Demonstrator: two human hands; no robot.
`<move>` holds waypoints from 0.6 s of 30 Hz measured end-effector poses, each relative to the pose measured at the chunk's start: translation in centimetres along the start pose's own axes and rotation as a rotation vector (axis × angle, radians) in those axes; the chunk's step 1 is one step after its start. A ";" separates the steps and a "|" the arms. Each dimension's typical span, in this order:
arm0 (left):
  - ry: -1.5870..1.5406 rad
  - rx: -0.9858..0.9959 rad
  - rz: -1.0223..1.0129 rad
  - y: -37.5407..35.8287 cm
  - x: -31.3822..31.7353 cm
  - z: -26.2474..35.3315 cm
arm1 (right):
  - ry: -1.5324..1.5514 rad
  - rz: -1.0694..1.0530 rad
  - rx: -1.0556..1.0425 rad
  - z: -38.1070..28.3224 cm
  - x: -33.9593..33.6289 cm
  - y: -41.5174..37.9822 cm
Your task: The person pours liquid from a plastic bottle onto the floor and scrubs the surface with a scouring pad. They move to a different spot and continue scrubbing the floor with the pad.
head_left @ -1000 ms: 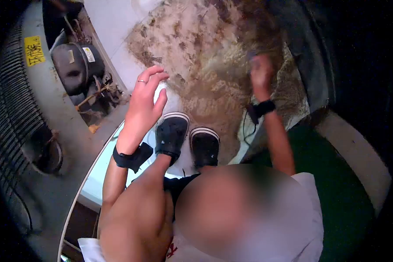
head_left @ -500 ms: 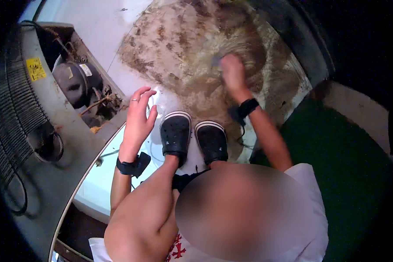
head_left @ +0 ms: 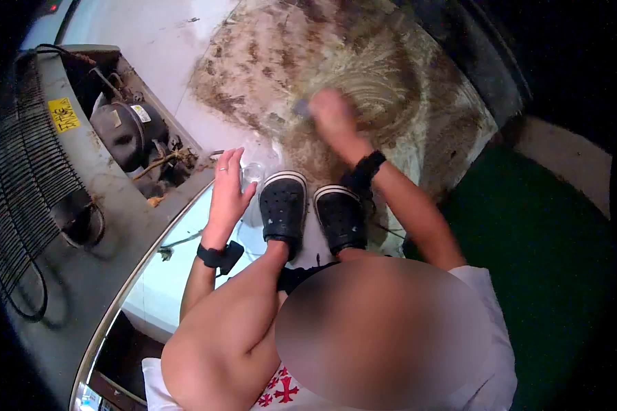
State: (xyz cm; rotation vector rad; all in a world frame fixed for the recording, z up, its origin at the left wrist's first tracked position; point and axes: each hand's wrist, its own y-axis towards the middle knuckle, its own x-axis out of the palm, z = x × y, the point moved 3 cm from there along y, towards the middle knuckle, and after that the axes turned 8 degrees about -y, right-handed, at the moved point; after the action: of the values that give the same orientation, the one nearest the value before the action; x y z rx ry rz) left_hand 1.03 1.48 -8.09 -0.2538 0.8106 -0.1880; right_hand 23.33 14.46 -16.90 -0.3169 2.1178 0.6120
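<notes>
My right hand (head_left: 332, 118), blurred by motion, is closed round a small grey-blue block (head_left: 301, 107), perhaps a scrubbing pad or brush; its exact kind is smeared. It presses low over a brown, grimy patch of floor (head_left: 253, 61), where pale circular smears (head_left: 373, 92) run through the dirt. My left hand (head_left: 230, 185) hovers with fingers stretched, holding nothing. Beside its thumb stands a clear cup (head_left: 253, 171), partly hidden by that hand.
On the left lies an appliance with a black wire grille (head_left: 27, 178) and an exposed dark compressor (head_left: 120, 130). My black clogs (head_left: 284, 205) stand between my hands. Dark green flooring (head_left: 521, 274) spreads to the right. A shiny white panel (head_left: 164, 274) lies at lower left.
My right hand has swept left and slightly down across the grimy floor with the grey-blue block. My left hand has shifted a little right and down, and the clear cup shows more plainly.
</notes>
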 end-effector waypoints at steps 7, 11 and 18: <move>0.010 -0.027 -0.015 -1.3 0.0 -1.0 | -0.050 -0.178 -0.111 1.5 -1.6 -0.4; -0.059 -0.061 -0.018 -1.6 0.2 -1.4 | -0.060 -0.192 0.065 1.0 1.9 1.5; -0.141 -0.071 -0.027 -1.5 -0.2 -1.4 | -0.035 -0.190 -0.236 -0.5 0.3 0.1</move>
State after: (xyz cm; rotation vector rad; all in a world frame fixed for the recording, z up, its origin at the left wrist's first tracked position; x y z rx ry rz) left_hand -0.21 -0.14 -8.46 -0.3412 0.6750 -0.1654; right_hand 22.82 14.25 -16.88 -0.6275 1.9563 0.7497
